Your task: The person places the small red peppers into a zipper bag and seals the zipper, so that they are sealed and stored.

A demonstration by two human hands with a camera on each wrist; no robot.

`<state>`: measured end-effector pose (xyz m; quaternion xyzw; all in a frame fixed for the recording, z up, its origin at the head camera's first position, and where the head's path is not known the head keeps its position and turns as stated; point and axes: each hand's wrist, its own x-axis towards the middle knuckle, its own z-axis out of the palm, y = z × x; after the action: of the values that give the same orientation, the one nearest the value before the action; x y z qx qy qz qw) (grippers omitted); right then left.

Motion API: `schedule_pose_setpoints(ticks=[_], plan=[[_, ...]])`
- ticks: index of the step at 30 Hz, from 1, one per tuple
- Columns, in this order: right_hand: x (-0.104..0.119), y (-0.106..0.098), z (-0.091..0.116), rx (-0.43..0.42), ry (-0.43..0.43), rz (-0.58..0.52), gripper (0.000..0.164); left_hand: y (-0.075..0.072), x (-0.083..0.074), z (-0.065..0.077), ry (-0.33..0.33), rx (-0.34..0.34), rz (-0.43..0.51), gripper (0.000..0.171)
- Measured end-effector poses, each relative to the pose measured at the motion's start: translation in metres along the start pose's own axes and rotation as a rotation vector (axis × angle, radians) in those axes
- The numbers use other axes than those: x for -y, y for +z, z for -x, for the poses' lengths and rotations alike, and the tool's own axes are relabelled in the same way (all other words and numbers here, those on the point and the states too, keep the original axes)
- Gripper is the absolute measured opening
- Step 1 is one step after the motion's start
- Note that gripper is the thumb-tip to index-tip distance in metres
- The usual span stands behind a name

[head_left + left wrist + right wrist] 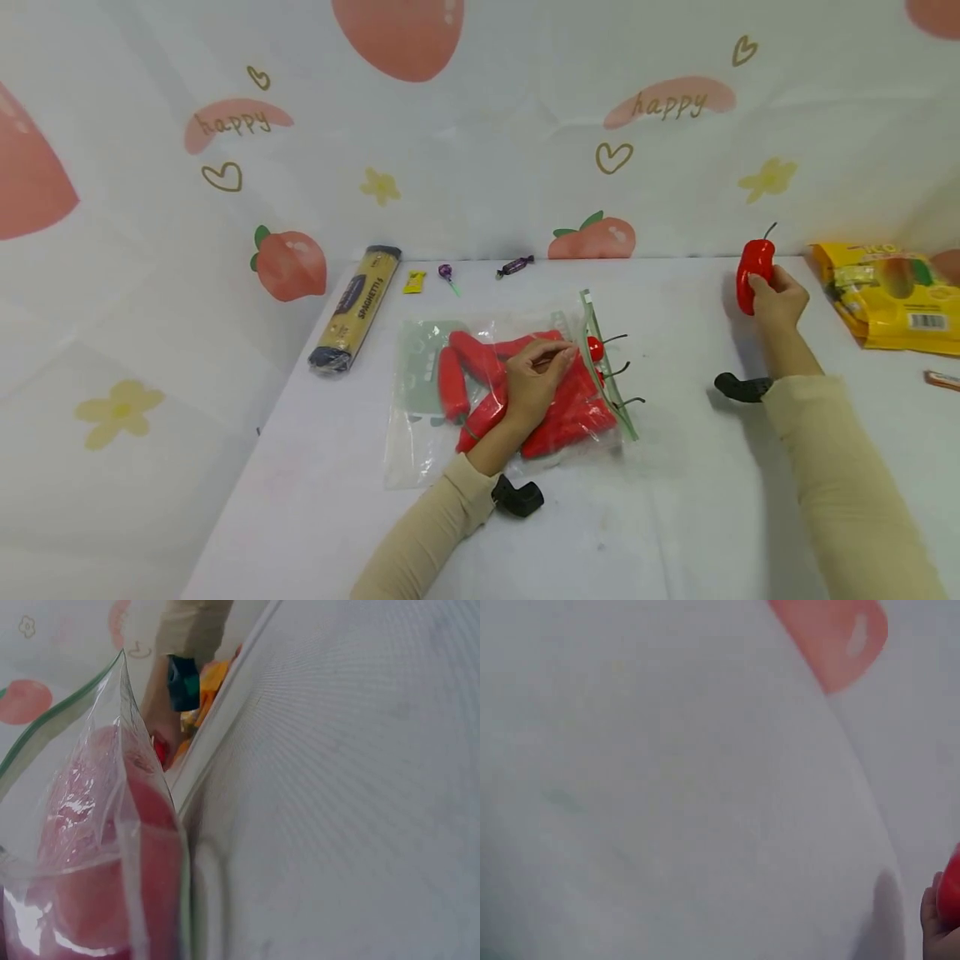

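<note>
A clear zip bag [420, 467] with a green closure strip lies mid-table, holding several red chili peppers [452, 383]. Some peppers have their dark stems sticking out past the strip on the right. My left hand [534, 379] is over the bag, thumb and fingertips pinching its film near the strip. In the left wrist view the bag [90, 840] rises to a peak; that hand is hidden there. My right hand [782, 300] grips one red pepper [753, 262], stem up, at the far right. Part of this pepper [950, 892] shows at the right wrist view's edge.
A spaghetti pack [356, 308] lies at the left. Along the back are a small yellow packet [414, 282], a purple lollipop [446, 272] and a purple wrapped candy [515, 266]. A yellow bag [892, 296] and a small brown-and-white item [942, 381] lie at the right.
</note>
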<state>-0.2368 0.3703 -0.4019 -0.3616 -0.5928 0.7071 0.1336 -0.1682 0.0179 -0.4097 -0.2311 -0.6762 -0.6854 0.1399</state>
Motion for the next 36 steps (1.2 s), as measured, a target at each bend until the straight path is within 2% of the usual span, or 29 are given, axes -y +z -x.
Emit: schedule_pose_setpoints(ticks=[4, 7, 9, 12, 16, 21, 24, 28, 30, 33, 36], plan=[[-0.008, 0.013, 0.022, 0.044, 0.049, -0.339, 0.068, -0.001, 0.001, 0.001, -0.005, -0.006, 0.000, 0.015], [-0.017, 0.021, 0.044, 0.148, 0.015, -0.453, 0.070, -0.002, 0.002, 0.001, -0.008, -0.007, -0.004, 0.015], [-0.023, 0.027, 0.059, 0.256, -0.008, -0.507, 0.074, -0.002, 0.002, 0.002, -0.010, -0.006, -0.010, 0.015], [-0.031, 0.037, 0.080, 0.413, 0.004, -0.506, 0.077, -0.002, 0.001, 0.002, -0.010, -0.005, -0.017, 0.015], [-0.039, 0.055, 0.101, 0.510, 0.040, -0.436, 0.075, -0.002, 0.000, 0.001, -0.006, -0.008, -0.014, 0.016], [-0.048, 0.081, 0.114, 0.479, 0.041, -0.467, 0.066, 0.000, 0.017, -0.002, 0.013, -0.028, -0.008, 0.017], [-0.056, 0.092, 0.118, 0.437, 0.021, -0.421, 0.059, -0.001, 0.014, -0.003, 0.020, -0.031, -0.012, 0.016], [-0.064, 0.094, 0.117, 0.420, -0.004, -0.382, 0.028, -0.003, -0.004, -0.004, 0.022, -0.021, -0.023, 0.014], [-0.065, 0.090, 0.116, 0.410, -0.001, -0.413, 0.013, -0.003, -0.004, -0.003, 0.022, -0.021, -0.030, 0.015], [-0.063, 0.085, 0.117, 0.366, 0.029, -0.457, 0.024, -0.002, -0.003, -0.003, 0.027, -0.020, -0.022, 0.015], [-0.059, 0.085, 0.120, 0.322, 0.046, -0.523, 0.023, -0.002, -0.003, -0.002, 0.039, -0.024, -0.016, 0.014]])
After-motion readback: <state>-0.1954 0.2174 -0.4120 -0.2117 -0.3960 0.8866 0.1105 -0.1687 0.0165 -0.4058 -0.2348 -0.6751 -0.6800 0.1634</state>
